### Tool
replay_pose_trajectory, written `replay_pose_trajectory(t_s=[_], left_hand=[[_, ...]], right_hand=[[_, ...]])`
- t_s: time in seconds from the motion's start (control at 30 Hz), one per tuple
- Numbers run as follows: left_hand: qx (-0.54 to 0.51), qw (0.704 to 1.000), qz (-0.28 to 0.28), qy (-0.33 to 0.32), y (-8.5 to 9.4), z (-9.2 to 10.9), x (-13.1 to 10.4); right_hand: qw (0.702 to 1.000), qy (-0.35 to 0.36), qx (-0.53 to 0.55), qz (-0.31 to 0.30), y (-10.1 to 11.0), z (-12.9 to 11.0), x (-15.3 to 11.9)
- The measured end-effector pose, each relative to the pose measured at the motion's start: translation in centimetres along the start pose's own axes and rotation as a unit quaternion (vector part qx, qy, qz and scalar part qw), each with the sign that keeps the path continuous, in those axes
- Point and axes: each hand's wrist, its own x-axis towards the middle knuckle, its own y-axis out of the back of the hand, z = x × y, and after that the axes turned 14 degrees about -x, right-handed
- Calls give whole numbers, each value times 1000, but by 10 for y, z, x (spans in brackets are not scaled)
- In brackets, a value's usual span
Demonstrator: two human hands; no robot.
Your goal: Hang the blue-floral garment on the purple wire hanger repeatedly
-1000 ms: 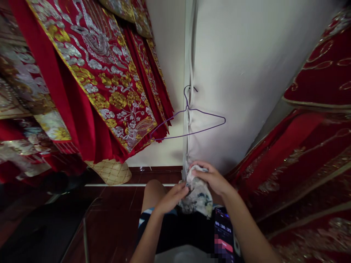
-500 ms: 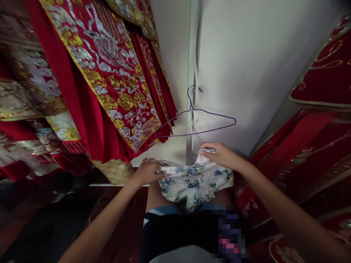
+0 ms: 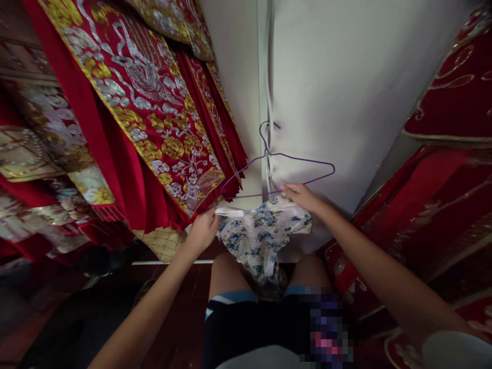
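A white garment with a blue floral print (image 3: 255,233) is stretched between my two hands, its lower part hanging down in front of my knees. My left hand (image 3: 203,231) pinches its upper left edge. At the upper right edge, my right hand (image 3: 299,196) grips the cloth just beside the lower bar of a purple hanger (image 3: 295,158). That hanger hangs from a hook on the white wall, and the garment's top edge lies just below its bar. Whether the cloth touches the bar, I cannot tell.
Red robes with gold and silver embroidery (image 3: 154,102) hang at the left. More red embroidered fabric (image 3: 434,205) lines the right side. A white cable (image 3: 269,92) runs down the white wall (image 3: 338,77) behind the hanger.
Both hands have lifted the floral garment off my lap, up and forward toward the hanger. It now hangs more spread out, and my right hand is beside the hanger's lower bar.
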Motion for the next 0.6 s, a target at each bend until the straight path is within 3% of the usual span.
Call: replay_pose_trajectory(t_s=[0.23, 0.37, 0.6], left_hand=[[-80, 994, 66, 42, -14, 16, 32], [-70, 992, 102, -27, -8, 33, 55], [-77, 978, 55, -184, -3, 60, 98]], right_hand=[[1000, 1, -10, -16, 23, -18, -29], [1000, 7, -12, -25, 19, -21, -33], [999, -15, -2, -31, 13, -23, -33]])
